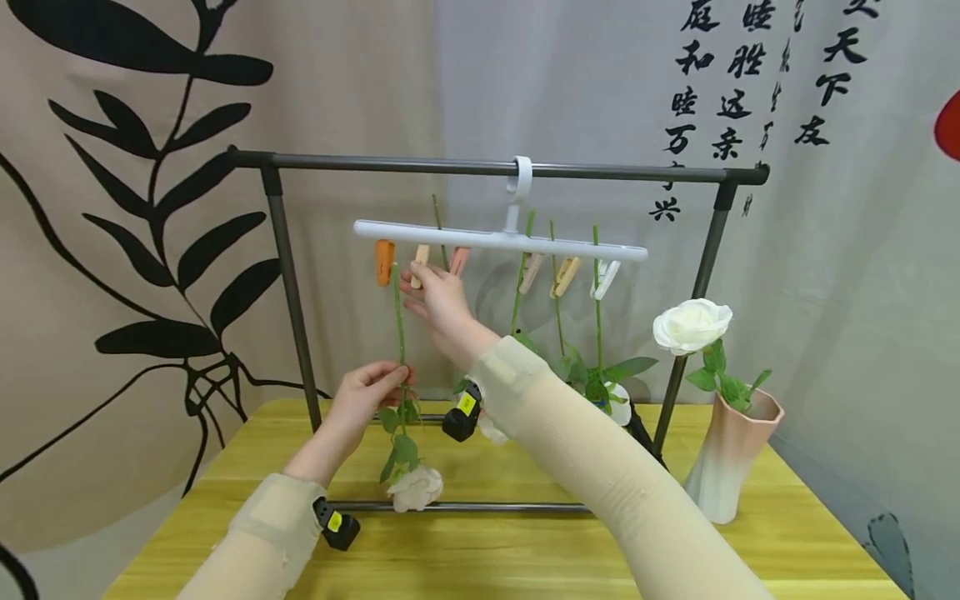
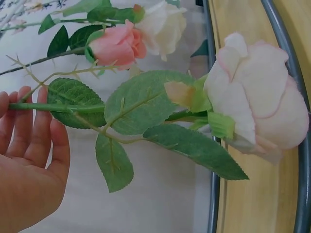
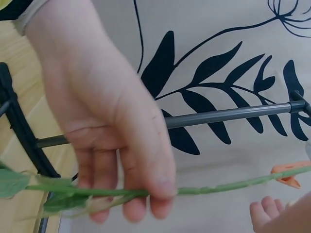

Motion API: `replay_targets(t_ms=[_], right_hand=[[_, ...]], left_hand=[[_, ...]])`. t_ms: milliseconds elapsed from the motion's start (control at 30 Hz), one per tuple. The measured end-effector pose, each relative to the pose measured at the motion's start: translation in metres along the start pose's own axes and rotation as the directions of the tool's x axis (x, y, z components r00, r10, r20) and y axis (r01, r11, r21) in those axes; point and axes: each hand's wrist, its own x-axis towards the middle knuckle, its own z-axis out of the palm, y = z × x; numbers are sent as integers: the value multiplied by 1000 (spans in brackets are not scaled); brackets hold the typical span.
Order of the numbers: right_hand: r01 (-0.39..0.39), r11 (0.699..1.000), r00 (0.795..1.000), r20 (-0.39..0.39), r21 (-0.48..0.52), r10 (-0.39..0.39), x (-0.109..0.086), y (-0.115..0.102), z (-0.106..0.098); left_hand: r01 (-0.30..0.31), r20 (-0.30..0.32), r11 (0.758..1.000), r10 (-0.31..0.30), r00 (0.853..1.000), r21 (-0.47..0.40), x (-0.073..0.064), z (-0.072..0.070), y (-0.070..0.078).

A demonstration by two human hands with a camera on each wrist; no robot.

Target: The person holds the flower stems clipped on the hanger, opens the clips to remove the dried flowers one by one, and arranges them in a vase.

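A pale white rose hangs head-down from its green stem, its leaves drooping above the bloom. My left hand pinches that stem between thumb and fingers, partway up. In the right wrist view the left hand fills the middle, thumb over the stem. The stem's cut end comes up beside an orange clothespin on the white hanger. My right hand is at the hanger, thumb and fingertips on a tan clothespin, partly covering it. In the left wrist view the bloom shows large.
Other clothespins, including a yellow one and a white one, hold upside-down roses, a pink rose among them. A grey rack bears the hanger. A pink-white vase with a white rose stands right on the wooden table.
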Motion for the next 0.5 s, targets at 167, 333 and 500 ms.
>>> replay_targets(t_ms=[167, 333, 500], right_hand=[[-52, 998, 995, 86, -20, 53, -11, 1, -13], [-49, 989, 981, 181, -143, 75, -26, 0, -30], [126, 926, 965, 260, -356, -31, -43, -1, -53]], left_hand=[[-9, 13, 1000, 9, 1000, 12, 0, -1, 4], [-12, 3, 1000, 12, 1000, 24, -3, -3, 8], [-12, 0, 1000, 12, 1000, 25, -6, -4, 11]])
